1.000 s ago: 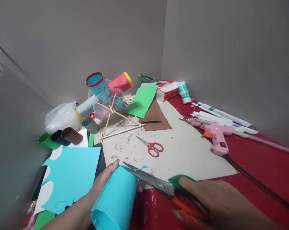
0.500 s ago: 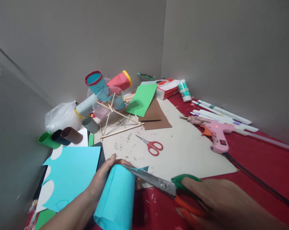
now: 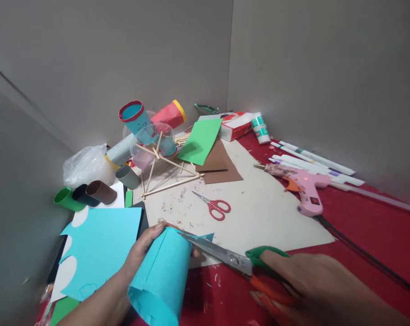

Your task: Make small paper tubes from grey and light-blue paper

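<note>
My left hand (image 3: pixel 142 251) is wrapped round a roll of light blue paper (image 3: pixel 160 278) near the bottom of the view, fingers curled over its far end. My right hand (image 3: pixel 313 285) grips large scissors with green and orange handles (image 3: pixel 238 262). The blades point left and meet the far rim of the blue roll, where a thin blue sliver (image 3: pixel 203 236) sticks out over the blades.
A beige card sheet (image 3: pixel 259 213) holds small red scissors (image 3: pixel 214 207), a stick frame with plastic cups and paper tubes (image 3: pixel 150 140), green and brown paper. A pink glue gun (image 3: pixel 305 188), its cord, markers and a glue bottle (image 3: pixel 261 128) lie right. Cut blue paper (image 3: pixel 99 249) and small tubes lie left.
The blue roll has turned and tilted in my left hand, whose fingers have curled further over its end. The scissors have stayed at the rim, shifting slightly right.
</note>
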Demonstrator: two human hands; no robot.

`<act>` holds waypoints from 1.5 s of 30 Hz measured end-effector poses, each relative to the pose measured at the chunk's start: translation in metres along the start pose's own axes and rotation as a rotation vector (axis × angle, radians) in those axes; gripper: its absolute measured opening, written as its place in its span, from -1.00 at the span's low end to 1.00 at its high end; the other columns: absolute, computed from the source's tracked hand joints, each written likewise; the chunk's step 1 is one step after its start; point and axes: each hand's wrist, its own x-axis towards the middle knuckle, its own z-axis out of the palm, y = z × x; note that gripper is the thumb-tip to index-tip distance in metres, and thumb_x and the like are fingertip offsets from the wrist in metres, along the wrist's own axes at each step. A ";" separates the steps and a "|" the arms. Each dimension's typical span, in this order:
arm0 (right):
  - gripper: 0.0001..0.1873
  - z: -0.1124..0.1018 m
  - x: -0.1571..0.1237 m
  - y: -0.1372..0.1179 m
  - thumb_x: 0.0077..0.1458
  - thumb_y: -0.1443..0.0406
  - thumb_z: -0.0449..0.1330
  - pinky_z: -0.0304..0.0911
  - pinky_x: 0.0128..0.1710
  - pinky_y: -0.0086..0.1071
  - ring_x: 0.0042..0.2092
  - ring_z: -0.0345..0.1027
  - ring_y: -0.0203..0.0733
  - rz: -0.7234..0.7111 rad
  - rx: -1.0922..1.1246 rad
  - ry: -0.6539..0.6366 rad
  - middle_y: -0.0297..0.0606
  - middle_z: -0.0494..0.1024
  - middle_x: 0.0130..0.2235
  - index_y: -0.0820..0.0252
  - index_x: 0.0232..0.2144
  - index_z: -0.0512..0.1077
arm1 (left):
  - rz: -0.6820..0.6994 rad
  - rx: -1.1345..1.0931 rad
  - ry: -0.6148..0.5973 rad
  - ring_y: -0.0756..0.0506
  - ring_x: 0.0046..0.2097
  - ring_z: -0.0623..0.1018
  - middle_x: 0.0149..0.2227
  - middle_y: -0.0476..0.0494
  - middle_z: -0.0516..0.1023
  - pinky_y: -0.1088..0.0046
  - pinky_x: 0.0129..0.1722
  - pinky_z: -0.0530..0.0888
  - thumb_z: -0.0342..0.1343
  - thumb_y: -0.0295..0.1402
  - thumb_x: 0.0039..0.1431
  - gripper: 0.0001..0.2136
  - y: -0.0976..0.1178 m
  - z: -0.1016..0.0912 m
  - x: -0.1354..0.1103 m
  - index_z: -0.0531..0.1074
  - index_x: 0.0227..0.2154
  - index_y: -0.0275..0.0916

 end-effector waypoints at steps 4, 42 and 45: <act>-0.78 -0.003 0.002 -0.002 -0.01 0.35 0.23 -0.01 -0.63 -0.39 -0.63 0.32 -0.23 -0.017 0.018 -0.009 -0.44 0.47 -0.56 0.05 -0.41 0.22 | 0.030 -0.030 0.088 -0.21 -0.27 0.64 -0.33 -0.28 0.67 0.35 -0.21 0.50 0.14 -0.16 0.19 -0.71 -0.002 0.002 0.001 0.52 -0.34 -0.33; -0.77 -0.015 0.003 -0.004 -0.01 0.31 0.24 -0.09 -0.61 -0.37 -0.59 0.31 -0.21 0.092 0.113 -0.185 -0.41 0.46 -0.53 0.05 -0.45 0.21 | 0.069 0.280 0.179 -0.11 -0.38 0.56 -0.46 -0.24 0.62 0.48 -0.29 0.46 0.20 -0.12 0.10 -0.64 0.000 -0.001 -0.001 0.61 -0.40 -0.41; -0.77 -0.017 0.003 -0.005 0.02 0.30 0.24 -0.08 -0.62 -0.37 -0.60 0.30 -0.23 0.085 0.117 -0.188 -0.43 0.46 -0.53 0.05 -0.45 0.19 | 0.036 0.234 0.094 -0.16 -0.35 0.60 -0.44 -0.25 0.63 0.42 -0.24 0.48 0.17 -0.13 0.15 -0.64 0.004 0.005 -0.002 0.61 -0.38 -0.40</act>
